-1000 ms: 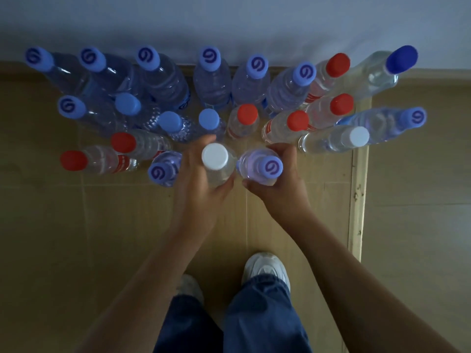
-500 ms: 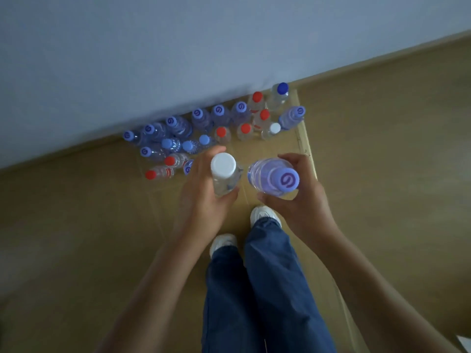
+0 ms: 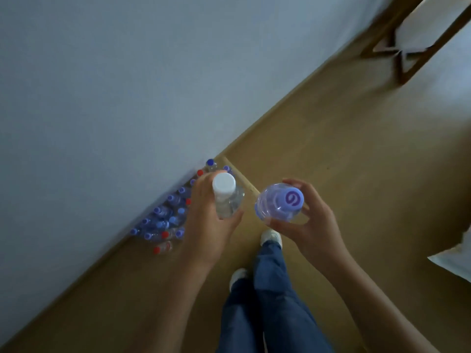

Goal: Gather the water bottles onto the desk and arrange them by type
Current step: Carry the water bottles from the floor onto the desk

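We see a pale grey wall filling the upper left of the frame, meeting a tan floor along a diagonal line that runs from lower left to upper right. In the upper right corner stands a wooden frame, blurred. At the right edge a white sheet-like thing pokes in; we cannot tell what it is. At bottom centre are blue trousers and two white shoes.

Against the wall, left of centre, a cluster of water bottles stands on the floor, with blue, lilac and red caps, partly hidden behind our left forearm.

Our left hand is wrapped around a clear bottle with a white cap, held upright just left of frame centre. Our right hand grips a lilac-capped bottle with fingers curled round its shoulder, its cap tilted toward the camera. The two bottles are near each other but apart.
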`<move>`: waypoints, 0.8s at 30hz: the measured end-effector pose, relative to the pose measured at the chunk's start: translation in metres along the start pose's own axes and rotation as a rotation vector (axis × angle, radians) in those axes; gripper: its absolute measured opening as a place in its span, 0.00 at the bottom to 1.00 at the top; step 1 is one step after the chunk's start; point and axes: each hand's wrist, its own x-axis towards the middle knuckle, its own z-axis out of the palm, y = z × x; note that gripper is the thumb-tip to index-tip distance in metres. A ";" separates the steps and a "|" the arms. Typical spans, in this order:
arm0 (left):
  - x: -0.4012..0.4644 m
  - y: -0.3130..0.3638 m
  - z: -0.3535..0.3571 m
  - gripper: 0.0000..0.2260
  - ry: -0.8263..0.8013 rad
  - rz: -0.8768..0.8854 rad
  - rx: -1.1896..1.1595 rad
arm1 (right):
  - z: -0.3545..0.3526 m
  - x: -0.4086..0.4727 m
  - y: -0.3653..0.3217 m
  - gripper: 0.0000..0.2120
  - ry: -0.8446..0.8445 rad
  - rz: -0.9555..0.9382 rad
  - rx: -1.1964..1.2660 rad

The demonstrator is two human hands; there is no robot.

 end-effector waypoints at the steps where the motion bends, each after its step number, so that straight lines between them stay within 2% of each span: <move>1: -0.002 0.020 0.001 0.29 -0.037 0.025 0.008 | -0.016 -0.012 -0.009 0.29 0.032 0.006 0.034; 6: 0.001 0.111 0.026 0.28 -0.198 0.115 0.018 | -0.102 -0.054 -0.042 0.26 0.207 -0.018 0.124; 11: 0.026 0.202 0.090 0.33 -0.326 0.286 0.037 | -0.202 -0.066 -0.056 0.27 0.377 -0.084 0.157; 16: 0.053 0.290 0.184 0.30 -0.353 0.434 -0.014 | -0.316 -0.055 -0.049 0.29 0.559 -0.162 0.172; 24: 0.077 0.420 0.328 0.24 -0.394 0.516 -0.215 | -0.507 -0.027 -0.038 0.30 0.728 -0.187 0.088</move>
